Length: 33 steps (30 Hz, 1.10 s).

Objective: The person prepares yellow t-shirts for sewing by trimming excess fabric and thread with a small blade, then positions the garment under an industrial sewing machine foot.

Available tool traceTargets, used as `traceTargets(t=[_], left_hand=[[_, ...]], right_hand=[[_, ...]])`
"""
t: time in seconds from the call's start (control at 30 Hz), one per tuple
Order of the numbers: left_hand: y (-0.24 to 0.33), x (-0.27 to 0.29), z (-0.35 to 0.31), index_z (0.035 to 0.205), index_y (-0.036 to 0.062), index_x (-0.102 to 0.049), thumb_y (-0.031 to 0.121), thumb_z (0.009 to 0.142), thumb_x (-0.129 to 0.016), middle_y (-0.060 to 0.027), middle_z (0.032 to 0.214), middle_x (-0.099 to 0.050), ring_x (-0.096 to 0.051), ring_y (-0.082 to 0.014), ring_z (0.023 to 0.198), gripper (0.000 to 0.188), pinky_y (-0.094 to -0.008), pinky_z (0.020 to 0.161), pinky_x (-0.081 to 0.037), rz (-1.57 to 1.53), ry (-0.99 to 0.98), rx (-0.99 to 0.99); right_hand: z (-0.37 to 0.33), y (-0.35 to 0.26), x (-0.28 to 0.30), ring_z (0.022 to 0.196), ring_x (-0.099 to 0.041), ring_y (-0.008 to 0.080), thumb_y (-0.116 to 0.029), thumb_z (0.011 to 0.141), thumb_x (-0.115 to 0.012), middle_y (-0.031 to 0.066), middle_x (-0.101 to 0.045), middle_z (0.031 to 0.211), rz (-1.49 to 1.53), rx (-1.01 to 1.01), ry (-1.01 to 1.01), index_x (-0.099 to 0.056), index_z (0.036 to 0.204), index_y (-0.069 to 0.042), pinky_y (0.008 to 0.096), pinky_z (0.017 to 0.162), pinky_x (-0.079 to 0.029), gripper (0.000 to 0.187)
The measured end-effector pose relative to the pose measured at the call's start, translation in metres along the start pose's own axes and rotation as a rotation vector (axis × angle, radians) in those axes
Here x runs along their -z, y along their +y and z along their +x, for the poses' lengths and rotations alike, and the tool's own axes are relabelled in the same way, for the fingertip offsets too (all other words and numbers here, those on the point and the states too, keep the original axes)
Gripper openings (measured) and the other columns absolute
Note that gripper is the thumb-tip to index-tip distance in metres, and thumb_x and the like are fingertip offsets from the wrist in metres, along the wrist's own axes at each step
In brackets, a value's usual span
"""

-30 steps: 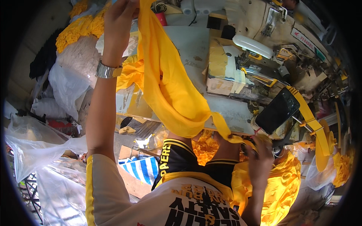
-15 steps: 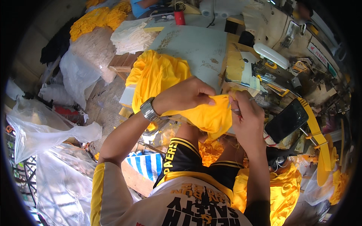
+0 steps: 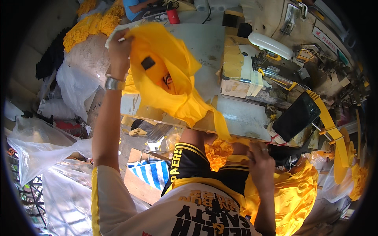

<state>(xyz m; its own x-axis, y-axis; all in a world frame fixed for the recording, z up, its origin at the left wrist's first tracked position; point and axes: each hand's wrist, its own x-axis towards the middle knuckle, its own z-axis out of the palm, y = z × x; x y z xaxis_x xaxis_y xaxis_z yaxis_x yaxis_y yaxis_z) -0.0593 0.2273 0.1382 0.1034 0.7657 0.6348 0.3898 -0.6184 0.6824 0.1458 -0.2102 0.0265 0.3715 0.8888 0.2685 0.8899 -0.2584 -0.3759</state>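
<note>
My left hand point(image 3: 120, 49) is raised at the far left of the table, closed on the edge of a yellow garment point(image 3: 185, 102). The cloth hangs open there, showing a dark square patch and a dark print inside. From its wide part the garment narrows to a twisted strip that runs right across the table's front edge. Low over my right thigh, my right hand point(image 3: 262, 161) is closed around the end of that strip. Its fingertips are partly hidden, so I cannot tell whether it holds anything else.
At the right of the grey table point(image 3: 212, 51) stands a sewing machine point(image 3: 271, 47), with a phone point(image 3: 297, 117) on a yellow holder nearer me. Yellow cloth point(image 3: 289, 196) lies at my right side. Plastic sheeting point(image 3: 63, 188) covers the left. Another person's blue sleeve point(image 3: 132, 8) shows at the back.
My left hand has swung up and to the left, lifting and spreading the yellow garment. My right hand has dropped toward my lap, and the cloth now stretches between both hands.
</note>
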Motion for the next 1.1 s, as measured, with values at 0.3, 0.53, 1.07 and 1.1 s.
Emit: traceTargets(t=[0.3,0.53,1.07,1.1], left_hand=[[0.015,-0.047,-0.124,0.110,0.0018,-0.063,0.006,0.076,-0.068,-0.0188,0.101,-0.065,-0.063,-0.0347,0.093,0.035,-0.0395,0.082,-0.050,0.156,-1.080,-0.479],[0.018,-0.045,-0.057,0.095,-0.0027,-0.062,-0.005,0.080,-0.053,-0.0206,0.085,-0.067,-0.066,-0.0335,0.071,0.017,-0.0357,0.064,-0.050,-0.001,-0.057,-0.337],[0.101,-0.051,-0.263,0.109,0.0058,-0.068,0.012,0.083,-0.073,-0.0081,0.112,-0.065,-0.065,-0.0226,0.091,0.028,-0.0336,0.079,-0.051,-0.434,-1.642,-0.059],[0.095,-0.070,-0.296,0.112,0.0062,-0.067,0.018,0.085,-0.070,-0.0095,0.117,-0.063,-0.063,-0.0239,0.098,0.029,-0.0354,0.083,-0.050,-0.452,-1.570,-0.188]], right_hand=[[0.094,-0.061,-0.074,0.069,-0.064,0.0340,-0.006,0.079,-0.064,0.0161,-0.060,0.094,0.220,0.282,-0.092,-0.055,0.107,-0.001,0.0407,0.059,-0.052,0.030],[-0.032,-0.010,-0.143,0.078,-0.063,0.0338,-0.007,0.082,-0.059,0.0157,-0.061,0.085,0.147,0.123,-0.620,-0.059,0.105,-0.001,0.0425,0.069,-0.051,0.023],[-0.059,0.081,0.011,0.082,-0.064,0.0305,0.004,0.083,-0.059,0.0152,-0.066,0.094,0.108,-0.444,-0.167,-0.063,0.109,0.000,0.0368,0.072,-0.051,0.026],[-0.067,0.085,0.018,0.081,-0.065,0.0277,0.005,0.083,-0.060,0.0144,-0.066,0.097,-0.044,-0.455,-0.167,-0.063,0.112,-0.001,0.0351,0.072,-0.051,0.029]])
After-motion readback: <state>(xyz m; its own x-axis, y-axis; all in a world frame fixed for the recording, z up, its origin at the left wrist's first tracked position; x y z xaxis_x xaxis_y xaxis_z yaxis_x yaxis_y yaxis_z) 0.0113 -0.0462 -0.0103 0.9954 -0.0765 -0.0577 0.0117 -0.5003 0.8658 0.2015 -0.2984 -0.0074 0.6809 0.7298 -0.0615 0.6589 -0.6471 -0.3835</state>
